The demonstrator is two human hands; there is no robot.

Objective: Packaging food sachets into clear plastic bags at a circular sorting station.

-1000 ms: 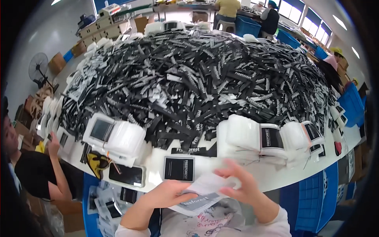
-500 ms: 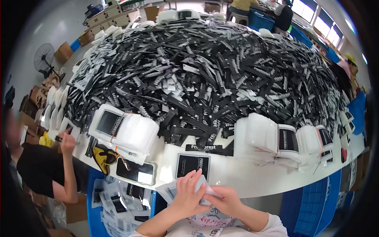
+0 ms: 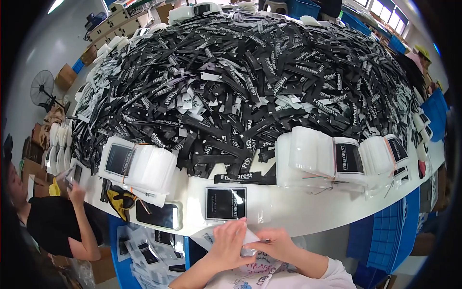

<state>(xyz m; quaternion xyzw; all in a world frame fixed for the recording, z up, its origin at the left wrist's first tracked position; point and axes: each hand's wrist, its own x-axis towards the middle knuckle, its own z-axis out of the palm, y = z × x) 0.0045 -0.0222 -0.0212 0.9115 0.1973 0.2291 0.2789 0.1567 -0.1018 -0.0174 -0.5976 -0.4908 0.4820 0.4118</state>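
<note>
My left hand (image 3: 228,244) and my right hand (image 3: 275,247) are close together at the near table edge, both closed on a white translucent plastic bag (image 3: 250,237). The left hand's fingers lie over the bag; my right thumb and fingers pinch its right side. Part of the bag is hidden under the hands. Just beyond them, a flat bag with a black printed panel (image 3: 225,203) lies on the white table (image 3: 284,212). Behind it is a long, narrow black packet (image 3: 240,177) with white lettering.
A large heap of black packets (image 3: 269,72) covers the table. Banded bag stacks stand left (image 3: 156,168) and right (image 3: 308,151). A phone (image 3: 158,214) lies near a yellow-and-black object (image 3: 120,201). Below, a blue bin (image 3: 115,250) holds bags. A co-worker (image 3: 60,224) is at left.
The view has shifted, moving the table scene slightly left and up in the picture. My hands keep hold of the bag, with little change in grip. The co-worker's hand has shifted slightly.
</note>
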